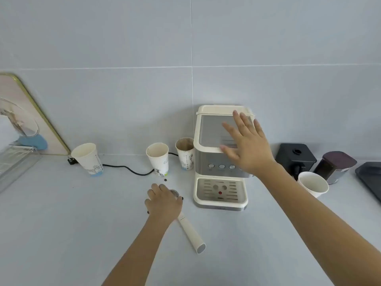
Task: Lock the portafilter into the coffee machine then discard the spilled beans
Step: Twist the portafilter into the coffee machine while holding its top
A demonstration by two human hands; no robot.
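The portafilter [190,234] lies on the counter left of the cream and silver coffee machine [210,145]; its cream handle points toward me. My left hand [164,201] rests curled over the metal basket end, covering most of it. My right hand [245,141] is spread flat with fingers apart over the machine's top right, holding nothing. A few dark spilled beans [165,180] lie on the counter around the basket, one beside my left wrist and one at the basket's right edge.
Three paper cups [158,157] stand left of the machine, with a black cable [127,169] running behind them. Another cup [313,183], a black grinder [294,157] and a dark canister [336,166] sit right. A tray [371,178] lies far right, a rack [14,162] far left.
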